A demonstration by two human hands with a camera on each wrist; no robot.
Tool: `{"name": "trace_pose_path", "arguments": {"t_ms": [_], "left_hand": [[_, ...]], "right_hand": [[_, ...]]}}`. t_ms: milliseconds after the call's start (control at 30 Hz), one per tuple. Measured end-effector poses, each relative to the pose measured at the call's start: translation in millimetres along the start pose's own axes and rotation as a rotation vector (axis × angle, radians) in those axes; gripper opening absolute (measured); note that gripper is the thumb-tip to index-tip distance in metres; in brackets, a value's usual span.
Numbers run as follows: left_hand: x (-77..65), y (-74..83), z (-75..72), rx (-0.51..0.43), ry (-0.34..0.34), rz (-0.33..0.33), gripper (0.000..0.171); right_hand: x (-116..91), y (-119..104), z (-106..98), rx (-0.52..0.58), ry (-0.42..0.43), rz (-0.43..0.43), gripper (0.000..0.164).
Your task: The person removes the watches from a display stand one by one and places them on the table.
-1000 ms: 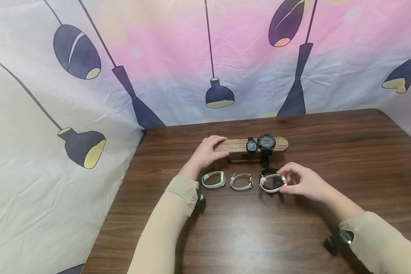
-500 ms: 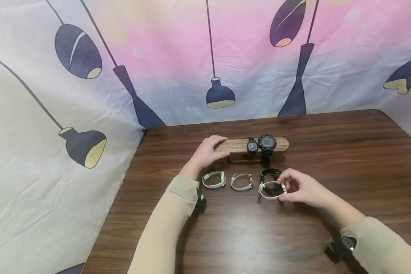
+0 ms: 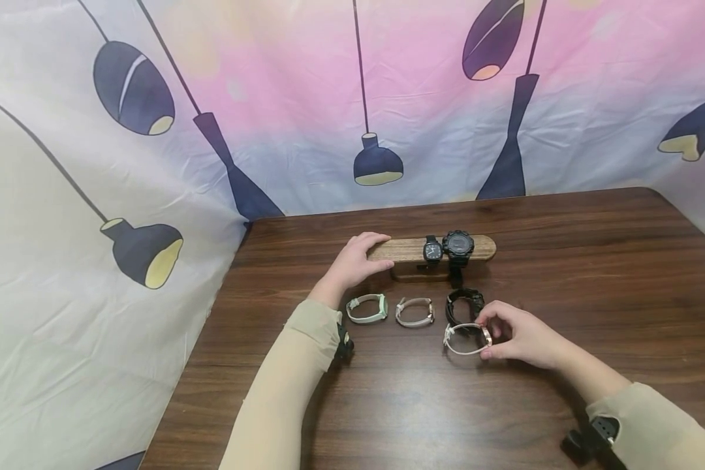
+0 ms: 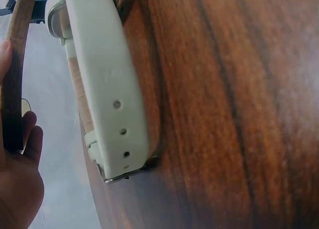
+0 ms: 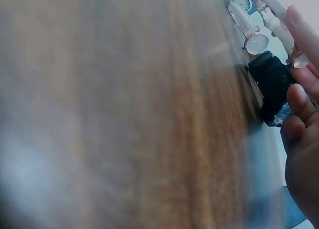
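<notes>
1. Our right grip (image 3: 519, 336) is clamped on the white watch (image 3: 466, 353) — in front of the wooden stand (image 3: 402, 249), toward its right end.
2. Our left grip (image 3: 355, 261) clasps the stand's left end.
3. We have just drawn the watch farther from the stand, nearer us than the loose black watch (image 3: 476, 298) — probably gaining handling room.

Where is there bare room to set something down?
The brown wooden table is bare between the beige sleeves, and right of the oblong wooden stand. Crowded: before the stand, from the mint-green looped watch to the right hand.
</notes>
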State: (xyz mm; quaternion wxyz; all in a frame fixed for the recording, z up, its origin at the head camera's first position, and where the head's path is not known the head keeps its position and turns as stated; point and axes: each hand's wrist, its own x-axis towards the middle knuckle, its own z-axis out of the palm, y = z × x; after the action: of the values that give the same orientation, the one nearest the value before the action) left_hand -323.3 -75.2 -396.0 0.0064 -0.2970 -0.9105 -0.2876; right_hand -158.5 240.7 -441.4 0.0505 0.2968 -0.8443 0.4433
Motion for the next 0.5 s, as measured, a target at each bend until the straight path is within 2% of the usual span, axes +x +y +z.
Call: {"name": "trace_pose_path", "arguments": {"t_ms": [167,300,400,500], "left_hand": [[-0.8,1.4,-0.5,-0.006,-0.001,-0.011,0.059],[-1.3,2.4,-1.1,-0.006,-0.003,-0.013,0.059],[-1.4,2.4,-1.2,-0.002,-0.003,-0.016,0.058],[-1.2,2.4,-1.2,0.001,-0.003,-0.017,0.058]], "right_hand": [[-3,-4,3,-0.050,0.019,0.003,0.048],[-4,-26,0,-0.062,0.021,0.009,0.046],[-7,-22,2,-0.051,0.011,0.000,0.046],[-13,-2,8,-0.047,-0.002,-0.024,0.047]]}}
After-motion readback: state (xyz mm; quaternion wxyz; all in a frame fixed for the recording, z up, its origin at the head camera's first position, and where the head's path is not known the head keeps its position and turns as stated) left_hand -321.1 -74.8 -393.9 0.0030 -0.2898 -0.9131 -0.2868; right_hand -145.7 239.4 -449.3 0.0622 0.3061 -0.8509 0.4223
